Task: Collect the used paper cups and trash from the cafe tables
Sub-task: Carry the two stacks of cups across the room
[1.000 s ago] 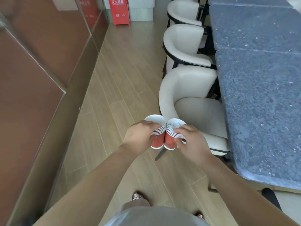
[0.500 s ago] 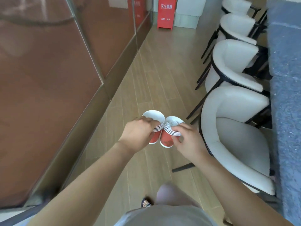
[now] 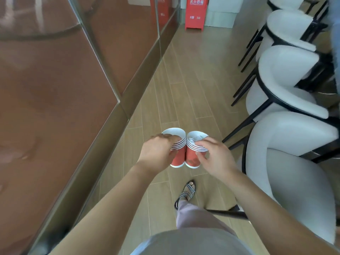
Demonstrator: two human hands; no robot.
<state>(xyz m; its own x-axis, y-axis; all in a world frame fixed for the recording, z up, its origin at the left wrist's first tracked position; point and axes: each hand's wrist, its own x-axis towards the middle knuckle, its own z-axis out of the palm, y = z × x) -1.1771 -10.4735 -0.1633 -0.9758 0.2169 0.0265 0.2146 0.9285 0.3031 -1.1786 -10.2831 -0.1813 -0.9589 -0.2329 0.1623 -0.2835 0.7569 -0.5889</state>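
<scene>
Two stacks of red paper cups with white rims are held side by side, touching, above the wooden floor. My left hand (image 3: 158,153) grips the left stack of cups (image 3: 178,157) by its rims and side. My right hand (image 3: 215,157) grips the right stack of cups (image 3: 191,157), fingers over the rims. Crumpled white paper (image 3: 193,139) sits inside the top cup of the right stack. The left stack's top cup looks empty.
A row of white chairs with black legs (image 3: 287,137) lines the right side. A brown glass wall (image 3: 64,89) runs along the left. A red fire-extinguisher box (image 3: 196,13) stands at the far end of the wooden floor aisle (image 3: 184,80). My sandalled foot (image 3: 187,190) is forward.
The view has swung left, away from the grey table, which is now out of sight. I have walked forward along the aisle. Both hands keep the same hold on the cup stacks.
</scene>
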